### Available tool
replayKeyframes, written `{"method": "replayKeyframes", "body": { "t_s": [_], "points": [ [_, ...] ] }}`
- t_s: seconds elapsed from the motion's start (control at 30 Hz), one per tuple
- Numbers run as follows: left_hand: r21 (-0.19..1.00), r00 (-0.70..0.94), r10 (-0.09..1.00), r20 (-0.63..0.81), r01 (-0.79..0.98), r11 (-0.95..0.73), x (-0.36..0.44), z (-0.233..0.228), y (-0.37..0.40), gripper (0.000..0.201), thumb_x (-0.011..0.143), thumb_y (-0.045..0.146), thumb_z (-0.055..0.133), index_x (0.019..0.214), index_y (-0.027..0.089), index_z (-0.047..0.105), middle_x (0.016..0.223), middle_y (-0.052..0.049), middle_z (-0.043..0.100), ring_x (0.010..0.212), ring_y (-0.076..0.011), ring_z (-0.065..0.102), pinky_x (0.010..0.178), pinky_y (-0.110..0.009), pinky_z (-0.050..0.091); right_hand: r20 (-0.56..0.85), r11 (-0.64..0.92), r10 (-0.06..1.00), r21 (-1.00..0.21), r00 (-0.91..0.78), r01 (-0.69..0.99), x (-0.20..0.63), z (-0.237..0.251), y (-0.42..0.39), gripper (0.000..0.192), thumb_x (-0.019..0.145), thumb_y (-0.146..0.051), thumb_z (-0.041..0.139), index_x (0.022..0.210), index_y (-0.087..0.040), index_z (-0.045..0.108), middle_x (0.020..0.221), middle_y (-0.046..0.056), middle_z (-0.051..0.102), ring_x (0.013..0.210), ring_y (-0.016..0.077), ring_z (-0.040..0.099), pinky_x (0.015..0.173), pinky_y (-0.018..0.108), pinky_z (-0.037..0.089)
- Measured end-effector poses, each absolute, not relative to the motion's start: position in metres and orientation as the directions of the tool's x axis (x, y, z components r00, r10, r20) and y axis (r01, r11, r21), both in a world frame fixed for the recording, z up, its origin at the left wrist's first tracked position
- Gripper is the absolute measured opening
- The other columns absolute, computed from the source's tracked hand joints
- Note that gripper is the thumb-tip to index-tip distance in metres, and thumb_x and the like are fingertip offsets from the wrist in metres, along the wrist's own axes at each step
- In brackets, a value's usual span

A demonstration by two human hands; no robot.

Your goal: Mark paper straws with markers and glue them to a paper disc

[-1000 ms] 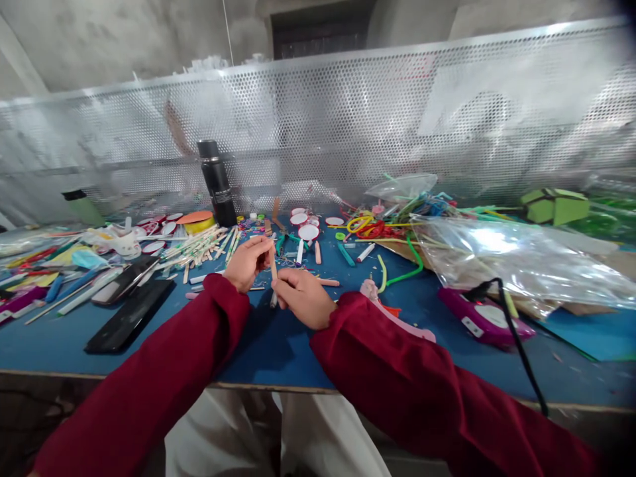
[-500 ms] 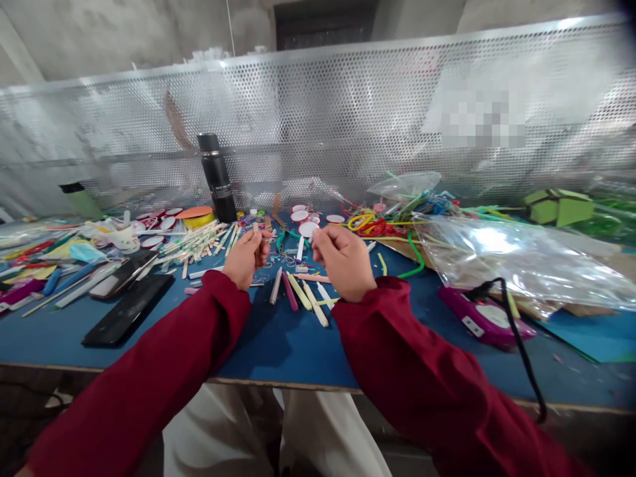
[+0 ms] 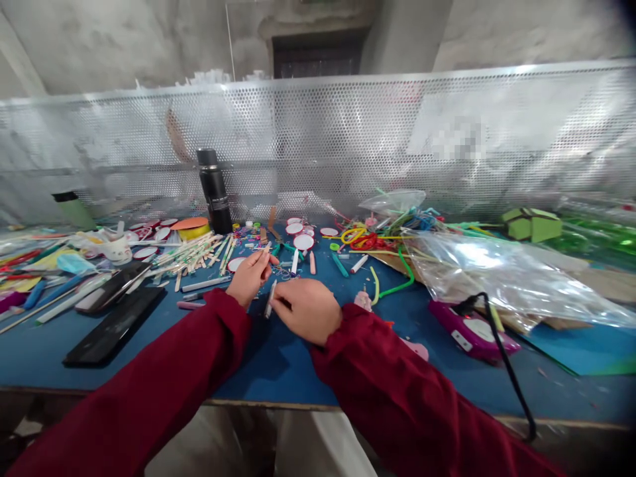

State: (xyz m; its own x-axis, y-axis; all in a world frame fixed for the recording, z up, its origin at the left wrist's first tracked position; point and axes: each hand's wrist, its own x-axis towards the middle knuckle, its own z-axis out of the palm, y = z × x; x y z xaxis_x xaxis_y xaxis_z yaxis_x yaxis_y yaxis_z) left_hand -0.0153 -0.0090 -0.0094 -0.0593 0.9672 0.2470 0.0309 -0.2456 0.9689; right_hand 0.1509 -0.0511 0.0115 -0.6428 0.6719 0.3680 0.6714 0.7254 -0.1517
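Gripping: left hand (image 3: 250,277) pinches a short thin stick (image 3: 264,250) between thumb and fingertips, tip pointing away from the body, raised just off the blue surface (image 3: 278,358).
Right hand: right hand (image 3: 309,309) is curled palm-down on the surface, fingers closed over a small bundle of sticks; 1 pale stick (image 3: 271,298) pokes out at the thumb side, between the 2 hands.
Location: both hands sit mid-surface, near the front edge, close together but not touching.
Left clutter: loose pile of sticks (image 3: 199,250), dark flat phone (image 3: 113,324), white cup (image 3: 117,248), black flask (image 3: 214,191) upright at the back.
Right clutter: purple tool (image 3: 472,330) with black cord (image 3: 501,358), clear plastic bag (image 3: 501,271), tangle of coloured wires (image 3: 377,228).
Risk 1: the pinch on the thin stick is at fingertips only; I judge a small twist could flick it into the loose pile, where it would be hard to tell apart.
Risk 2: the bundle under the right hand is covered, count not visible; lifting the palm could let the sticks roll apart toward the front edge.
Risk 3: right sleeve (image 3: 397,397) lies near a pink piece (image 3: 415,348); a sweep of the arm could drag it off.
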Motion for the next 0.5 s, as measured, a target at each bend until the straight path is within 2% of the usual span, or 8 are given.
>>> {"method": "replayKeyframes", "body": {
  "t_s": [0.2, 0.33, 0.5],
  "points": [
    [0.972, -0.129, 0.967, 0.220, -0.049, -0.228, -0.016, -0.008, -0.009, 0.030, 0.091, 0.050, 0.056, 0.089, 0.020, 0.057, 0.052, 0.008, 0.038, 0.039, -0.0063, 0.027, 0.041, -0.022, 0.017, 0.391, 0.519, 0.816, -0.171, -0.426, 0.838, 0.168, 0.026, -0.037, 0.024, 0.097, -0.031, 0.050, 0.085, -0.021, 0.069, 0.089, 0.004, 0.074, 0.080, 0.0165, 0.064, 0.067, 0.029, 0.033],
    [0.978, -0.133, 0.976, 0.174, -0.092, -0.187, -0.016, -0.008, -0.008, 0.028, 0.088, 0.047, 0.059, 0.086, 0.020, 0.053, 0.052, 0.008, 0.039, 0.038, -0.0054, 0.027, 0.040, -0.020, 0.017, 0.383, 0.442, 0.855, -0.189, -0.349, 0.877, 0.175, 0.031, -0.035, 0.022, 0.096, -0.029, 0.052, 0.085, -0.021, 0.070, 0.093, 0.004, 0.075, 0.084, 0.0172, 0.064, 0.068, 0.029, 0.034],
    [0.985, -0.139, 0.979, 0.151, -0.058, -0.160, -0.015, -0.007, -0.008, 0.025, 0.089, 0.042, 0.058, 0.084, 0.018, 0.055, 0.055, 0.007, 0.043, 0.042, -0.0047, 0.032, 0.042, -0.018, 0.020, 0.374, 0.408, 0.874, -0.213, -0.311, 0.888, 0.177, 0.030, -0.033, 0.020, 0.094, -0.028, 0.053, 0.084, -0.022, 0.069, 0.092, 0.003, 0.075, 0.086, 0.0176, 0.065, 0.070, 0.029, 0.036]
  ]
}}
